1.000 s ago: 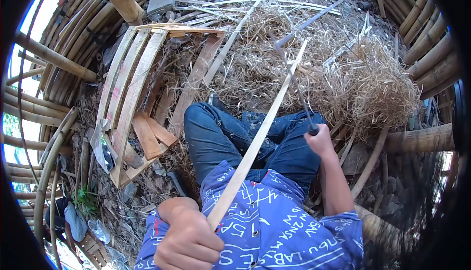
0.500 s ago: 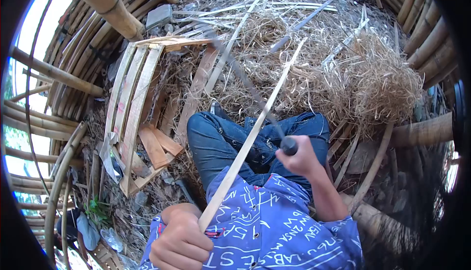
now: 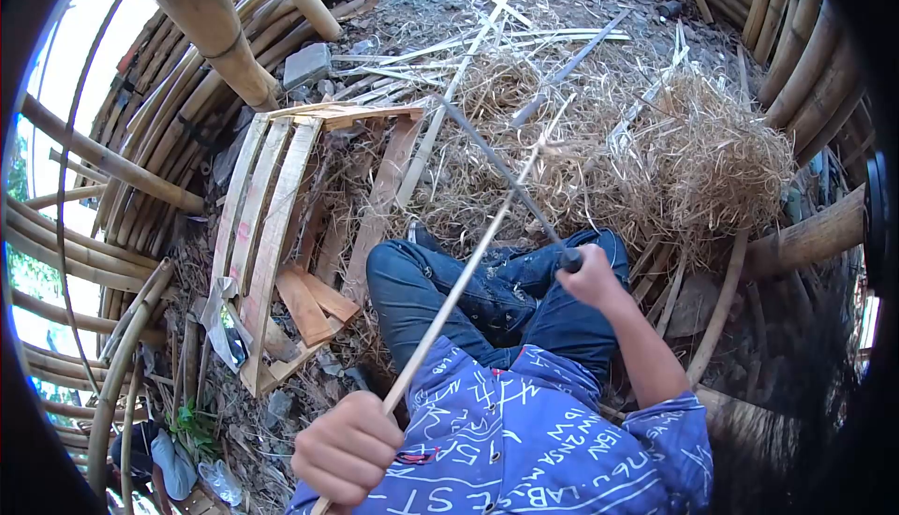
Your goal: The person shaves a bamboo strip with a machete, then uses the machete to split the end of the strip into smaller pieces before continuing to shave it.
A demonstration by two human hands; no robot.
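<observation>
My left hand (image 3: 347,449) is wrapped round the lower end of a long, thin pale strip (image 3: 468,272), which slants up and away to the right. My right hand (image 3: 596,278) grips the dark handle of a long-bladed knife (image 3: 501,167). Its blade points up and to the left and crosses the strip above my knees. A small curled shaving shows near the strip's far end. My crossed legs in blue jeans (image 3: 403,276) lie beneath both.
A slatted wooden crate (image 3: 267,206) stands at the left, with short wood pieces (image 3: 304,307) by it. Shavings (image 3: 721,154) are heaped at the upper right. Pale strips lie beyond, near a grey block (image 3: 306,65). Bamboo poles (image 3: 122,159) line both sides.
My right hand has moved slightly right and up with the knife. The strip has turned edge-on, and a curl now shows near its far end. The view has shifted slightly.
</observation>
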